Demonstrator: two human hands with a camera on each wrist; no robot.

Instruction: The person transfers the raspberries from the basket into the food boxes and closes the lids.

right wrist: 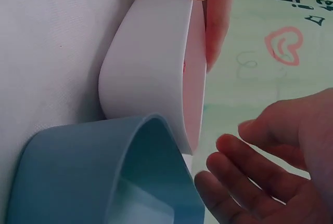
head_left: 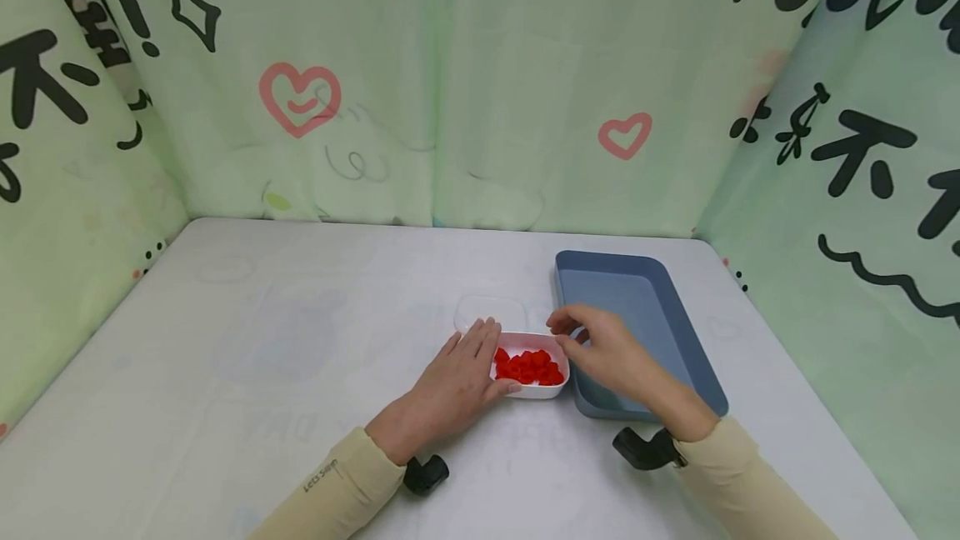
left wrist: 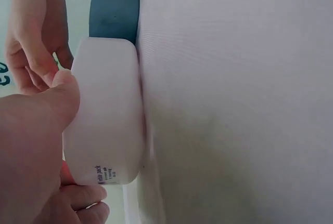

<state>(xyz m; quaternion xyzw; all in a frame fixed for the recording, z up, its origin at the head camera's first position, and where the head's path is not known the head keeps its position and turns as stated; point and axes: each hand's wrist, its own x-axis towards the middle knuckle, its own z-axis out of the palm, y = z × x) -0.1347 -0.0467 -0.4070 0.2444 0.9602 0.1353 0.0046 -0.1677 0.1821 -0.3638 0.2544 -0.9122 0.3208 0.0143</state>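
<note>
A small white plastic box holds a heap of small bright red pieces; their exact kind is too small to tell. My left hand grips the box at its left end, thumb over the front rim and fingers along the far left side. In the left wrist view, the box shows small dark print near one end. My right hand hovers at the right rim of the box, fingers loosely bent. In the right wrist view, the fingers hold nothing visible.
A blue-grey rectangular tray stands just right of the box, partly under my right forearm. Behind the box lies a clear lid on the white table. Printed green curtains enclose the table's back and sides.
</note>
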